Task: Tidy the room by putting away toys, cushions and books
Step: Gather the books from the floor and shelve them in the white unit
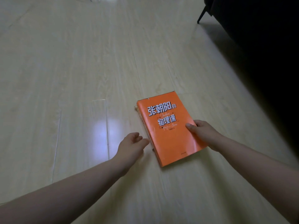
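An orange book (168,126) with white Chinese lettering lies flat on the pale wooden floor (80,78), cover up. My right hand (203,133) grips its right edge, thumb on the cover and fingers hidden under it. My left hand (131,146) hovers just left of the book's spine, fingers spread and curled toward it, holding nothing; its fingertips are at or almost at the spine.
A dark piece of furniture (258,38) with a thin black leg (201,14) fills the upper right and casts a shadow along the right side. Bare floor stretches to the left and ahead.
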`<state>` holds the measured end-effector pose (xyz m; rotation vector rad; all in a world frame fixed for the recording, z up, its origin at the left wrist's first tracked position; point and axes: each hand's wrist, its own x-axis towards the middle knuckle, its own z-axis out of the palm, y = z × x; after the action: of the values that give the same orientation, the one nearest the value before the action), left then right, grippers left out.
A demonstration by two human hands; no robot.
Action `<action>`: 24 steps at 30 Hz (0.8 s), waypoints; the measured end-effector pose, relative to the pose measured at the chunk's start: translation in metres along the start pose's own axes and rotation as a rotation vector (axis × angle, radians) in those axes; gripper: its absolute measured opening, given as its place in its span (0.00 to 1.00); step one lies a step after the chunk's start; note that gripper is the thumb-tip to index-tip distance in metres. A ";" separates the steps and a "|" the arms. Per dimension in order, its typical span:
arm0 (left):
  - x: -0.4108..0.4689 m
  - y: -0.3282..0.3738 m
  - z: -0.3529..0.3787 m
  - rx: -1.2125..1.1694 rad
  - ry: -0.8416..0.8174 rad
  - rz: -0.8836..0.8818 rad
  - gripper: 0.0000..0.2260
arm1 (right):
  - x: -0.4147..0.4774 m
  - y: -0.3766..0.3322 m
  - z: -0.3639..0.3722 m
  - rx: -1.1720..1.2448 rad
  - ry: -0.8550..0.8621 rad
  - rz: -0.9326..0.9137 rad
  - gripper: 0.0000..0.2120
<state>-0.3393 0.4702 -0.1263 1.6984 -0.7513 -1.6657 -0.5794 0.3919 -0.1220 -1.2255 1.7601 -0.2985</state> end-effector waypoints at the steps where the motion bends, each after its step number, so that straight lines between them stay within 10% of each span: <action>1: 0.002 0.000 0.003 0.019 -0.021 0.000 0.27 | 0.001 0.002 0.001 -0.091 0.063 -0.032 0.08; 7: 0.014 0.003 0.015 0.089 -0.074 0.028 0.03 | 0.005 0.002 -0.007 -0.174 0.142 0.028 0.32; 18: 0.040 0.012 0.025 -0.390 -0.031 -0.169 0.10 | 0.016 -0.005 0.000 0.007 -0.015 0.122 0.27; 24: 0.046 0.002 0.023 -0.259 -0.105 -0.188 0.19 | 0.016 0.011 -0.003 0.326 -0.213 0.254 0.32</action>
<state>-0.3609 0.4321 -0.1540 1.5461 -0.4102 -1.9016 -0.5897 0.3828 -0.1361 -0.7630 1.5869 -0.2813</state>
